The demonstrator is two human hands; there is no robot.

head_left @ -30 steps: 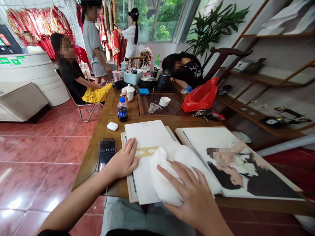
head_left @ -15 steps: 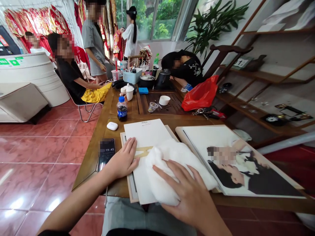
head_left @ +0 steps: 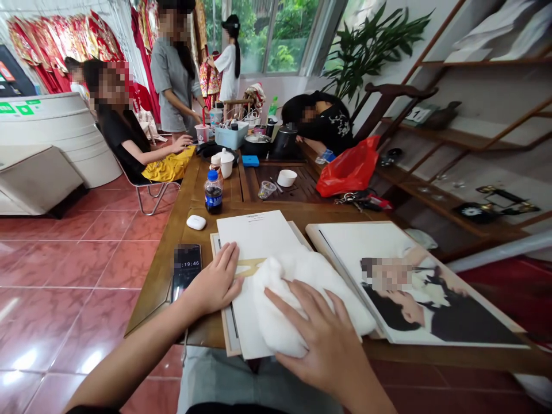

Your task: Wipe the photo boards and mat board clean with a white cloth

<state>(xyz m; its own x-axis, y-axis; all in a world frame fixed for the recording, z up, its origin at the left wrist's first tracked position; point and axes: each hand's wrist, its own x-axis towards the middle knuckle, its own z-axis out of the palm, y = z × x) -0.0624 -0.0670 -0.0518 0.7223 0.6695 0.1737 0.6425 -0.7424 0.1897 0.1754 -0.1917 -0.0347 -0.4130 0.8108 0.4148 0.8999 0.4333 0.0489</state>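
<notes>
My right hand (head_left: pixel 323 339) lies flat with spread fingers on a crumpled white cloth (head_left: pixel 302 287), pressing it onto a white sheet (head_left: pixel 254 236) that rests on a framed board (head_left: pixel 230 333). My left hand (head_left: pixel 215 282) lies open on the sheet's left edge, fingers over a tan strip (head_left: pixel 250 266), holding the sheet down. A black phone (head_left: pixel 186 267) showing the time lies just left of my left hand. A large printed photo panel (head_left: pixel 414 293) lies to the right of the cloth.
On the wooden table (head_left: pixel 168 264) stand a cola bottle (head_left: pixel 213 194), a white earbud case (head_left: pixel 196 222), cups, a kettle (head_left: pixel 284 141) and a red plastic bag (head_left: pixel 351 167). Several people sit or stand at the far end. Shelves line the right wall.
My right hand has slid the white cloth a little to the left across the sheet. My left hand has stayed in place. The standing person in grey has shifted.
</notes>
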